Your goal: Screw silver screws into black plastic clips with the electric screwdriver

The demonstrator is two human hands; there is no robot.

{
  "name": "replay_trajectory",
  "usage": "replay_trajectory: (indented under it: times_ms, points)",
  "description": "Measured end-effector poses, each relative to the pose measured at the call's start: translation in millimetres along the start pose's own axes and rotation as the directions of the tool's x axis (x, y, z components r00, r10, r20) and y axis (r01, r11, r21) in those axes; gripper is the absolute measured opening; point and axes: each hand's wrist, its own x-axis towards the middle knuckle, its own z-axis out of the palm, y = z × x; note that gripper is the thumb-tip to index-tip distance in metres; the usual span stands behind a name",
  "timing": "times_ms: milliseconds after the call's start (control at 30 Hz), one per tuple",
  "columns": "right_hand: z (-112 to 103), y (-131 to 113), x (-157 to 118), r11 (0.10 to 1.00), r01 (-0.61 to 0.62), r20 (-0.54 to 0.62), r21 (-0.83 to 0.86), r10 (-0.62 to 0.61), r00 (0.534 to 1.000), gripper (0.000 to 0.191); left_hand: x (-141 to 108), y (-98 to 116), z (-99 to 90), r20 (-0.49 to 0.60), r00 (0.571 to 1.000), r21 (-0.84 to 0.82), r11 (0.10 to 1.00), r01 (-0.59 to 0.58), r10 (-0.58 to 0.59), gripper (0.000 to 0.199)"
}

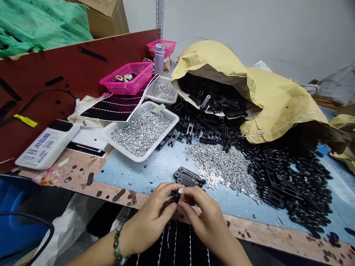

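Just over the table's front edge, my left hand [151, 214], with a green bead bracelet on its wrist, is closed around a small black part [174, 198], mostly hidden by the fingers. My right hand [205, 212] meets it from the right. Its thumb and index finger are bent together at the part's end, something white shows at the index fingertip, and what they pinch cannot be made out. Right beyond my fingers lie several black perforated link pieces [188, 177] side by side. Behind these on the right spreads a loose pile of silver screws and nuts [224, 166].
A white tray [141, 159] of small silver nuts stands left, with a smaller white tray [163, 99] behind. Black parts [296, 184] heap at right, below a yellow sack [280, 96] spilling more. A pink basket [124, 87], purple bottle [159, 61] and white scale [47, 144] stand left.
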Motion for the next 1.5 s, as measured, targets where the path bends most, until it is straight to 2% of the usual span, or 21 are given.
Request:
replay_trajectory:
  times_ms: [67, 133, 167, 233, 333, 467, 633, 1000, 1167, 1267, 1500]
  points:
    - [1, 6, -3, 0.99, -0.109, -0.141, 0.09, 0.121, 0.983, 0.014, -2, -6, -0.5, -0.09, 0.995, 0.042, 0.998, 0.038, -0.035, 0.045]
    - [5, 16, -4, 0.94, -0.223, -0.289, 0.259, 0.296, 0.91, 0.013, -5, -14, 0.0, -0.135, 0.991, 0.188, 0.982, 0.008, 0.018, 0.046]
    - [8, 22, -3, 0.897, -0.26, -0.326, 0.357, 0.381, 0.865, 0.015, -6, -18, 0.8, -0.112, 0.992, 0.281, 0.959, -0.033, 0.067, 0.046]
    - [16, 30, -1, 0.802, -0.294, -0.327, 0.519, 0.504, 0.799, 0.021, -8, -24, 3.4, -0.01, 0.99, 0.432, 0.894, -0.12, 0.137, 0.049]
    - [30, 36, 4, 0.728, -0.318, -0.29, 0.607, 0.575, 0.765, 0.027, -11, -26, 7.7, 0.079, 0.986, 0.516, 0.84, -0.168, 0.148, 0.052]
    - [39, 38, 7, 0.764, -0.376, -0.281, 0.525, 0.573, 0.77, 0.025, -14, -22, 9.9, 0.085, 0.985, 0.51, 0.843, -0.171, 0.148, 0.053]
    - [35, 39, 4, 0.79, -0.411, -0.264, 0.455, 0.561, 0.785, 0.024, -13, -21, 8.8, 0.053, 0.984, 0.468, 0.867, -0.173, 0.167, 0.048]
    - [36, 37, 7, 0.862, -0.387, -0.292, 0.327, 0.482, 0.826, 0.018, -6, -17, 9.3, 0.062, 0.987, 0.446, 0.881, -0.161, 0.149, 0.048]
    - [32, 38, 7, 0.776, -0.458, -0.218, 0.433, 0.584, 0.782, 0.023, -6, -17, 9.2, 0.059, 0.986, 0.451, 0.878, -0.163, 0.153, 0.047]
    - [30, 38, 7, 0.715, -0.446, -0.182, 0.538, 0.616, 0.767, 0.025, -8, -18, 6.9, 0.065, 0.984, 0.439, 0.881, -0.175, 0.163, 0.046]
    - [33, 37, 8, 0.713, -0.431, -0.216, 0.553, 0.622, 0.752, 0.026, -8, -19, 5.6, 0.072, 0.983, 0.431, 0.883, -0.185, 0.17, 0.049]
